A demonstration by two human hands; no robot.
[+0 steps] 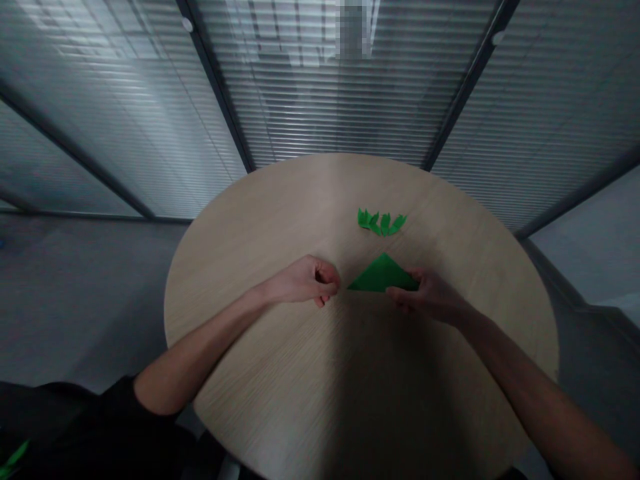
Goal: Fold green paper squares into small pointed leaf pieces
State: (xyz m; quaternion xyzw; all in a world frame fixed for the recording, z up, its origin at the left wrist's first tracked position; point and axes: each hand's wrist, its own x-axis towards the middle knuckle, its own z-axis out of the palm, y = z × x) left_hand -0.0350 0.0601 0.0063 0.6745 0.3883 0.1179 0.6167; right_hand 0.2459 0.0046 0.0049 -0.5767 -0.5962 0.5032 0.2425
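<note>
though near, green pieces (385,225) beyond paper (382,275)

Single head-worn view, looking forward and down, from near a round table (240,233)

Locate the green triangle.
In the head view, the green triangle is right of centre, held in the right hand, just below the small green pieces.

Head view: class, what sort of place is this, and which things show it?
Probably an office or meeting room: slatted blinds line the walls between dark frames, around a round wood-look table.
</note>
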